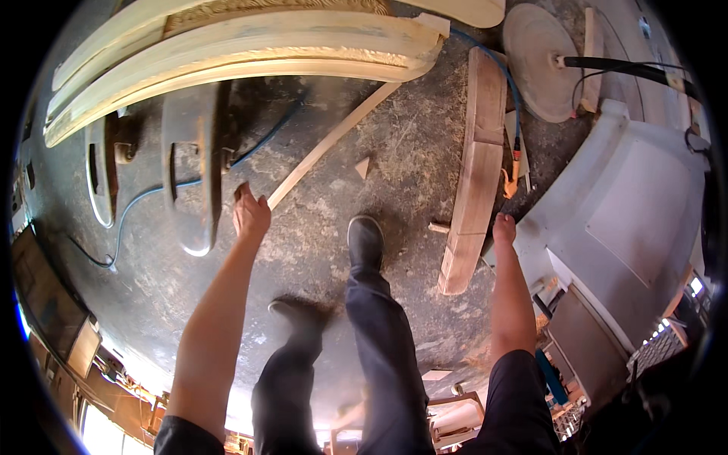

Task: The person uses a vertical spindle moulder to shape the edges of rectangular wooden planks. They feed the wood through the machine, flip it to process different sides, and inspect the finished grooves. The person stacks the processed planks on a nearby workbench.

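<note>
My left hand (251,213) reaches forward with its fingers loosely bent and apart, and I see nothing in it. Its thumb side appears close to the lower end of a long pale wood strip (334,147); whether they touch is unclear. The strip slants up to a stack of curved pale wood pieces (250,49). On the other side, my right hand (503,228) is curled closed, with no object showing in its fingers. An orange air blow gun (512,179) on a blue hose is just beyond it. A thick wooden beam (479,163) lies to its left.
Two metal forks (189,174) stick out beneath the curved wood. A blue hose (140,196) crosses the floor at left. A round disc base (540,64) with a black pole stands at far right, near a grey-white machine housing (629,205). A small triangular offcut (362,167) lies mid-floor.
</note>
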`<state>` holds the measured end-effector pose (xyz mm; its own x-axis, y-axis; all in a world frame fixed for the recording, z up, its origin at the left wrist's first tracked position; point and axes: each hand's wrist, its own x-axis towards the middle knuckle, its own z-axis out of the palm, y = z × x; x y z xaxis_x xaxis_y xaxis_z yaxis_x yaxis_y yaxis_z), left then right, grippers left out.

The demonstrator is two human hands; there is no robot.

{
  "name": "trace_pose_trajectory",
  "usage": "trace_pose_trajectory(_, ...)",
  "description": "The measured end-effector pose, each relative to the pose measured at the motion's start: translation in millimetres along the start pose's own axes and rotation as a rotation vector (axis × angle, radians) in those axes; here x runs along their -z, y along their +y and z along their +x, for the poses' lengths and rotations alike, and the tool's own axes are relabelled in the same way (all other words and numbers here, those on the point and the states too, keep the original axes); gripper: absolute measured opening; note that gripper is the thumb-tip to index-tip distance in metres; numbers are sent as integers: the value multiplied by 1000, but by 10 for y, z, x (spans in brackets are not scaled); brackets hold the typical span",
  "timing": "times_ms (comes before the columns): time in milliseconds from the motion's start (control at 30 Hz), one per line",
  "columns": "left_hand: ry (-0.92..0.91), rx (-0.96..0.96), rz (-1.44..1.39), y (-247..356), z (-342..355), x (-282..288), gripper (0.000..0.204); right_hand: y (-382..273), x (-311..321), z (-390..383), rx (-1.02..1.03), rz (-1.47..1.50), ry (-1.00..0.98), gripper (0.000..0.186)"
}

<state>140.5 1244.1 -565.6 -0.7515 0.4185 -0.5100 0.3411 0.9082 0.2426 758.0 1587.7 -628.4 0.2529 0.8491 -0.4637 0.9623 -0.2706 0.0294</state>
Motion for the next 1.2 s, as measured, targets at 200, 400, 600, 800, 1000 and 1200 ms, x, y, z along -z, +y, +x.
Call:
trace_pose_trajectory(200, 175, -10, 107, -26, 770, -448, 67, -92, -479, 564, -104, 90, -26, 63)
trace_pose_trajectory(400, 123, -144, 425, -16, 747, -569, 26, 301, -559, 979, -122, 199, -143, 44)
trace_pose_trajectory(600, -157, -49, 170, -686, -460, -540, 16, 16, -281, 979, -27, 43, 25, 58)
trace_pose_trajectory(800, -388, -140, 253, -1669, -1771, -47, 10, -175, -390, 929, 8, 3, 61, 28)
trace_pose_trajectory(1000, -508, -11, 228, -2233, -2790, 666, 8, -724, 94, 434, -222, 173, 466, 28)
trace_pose_trajectory(1200, -458, 23, 400, -2521, -3156, 1304, 58, -1121, 338, -993, 149, 425, 512, 11)
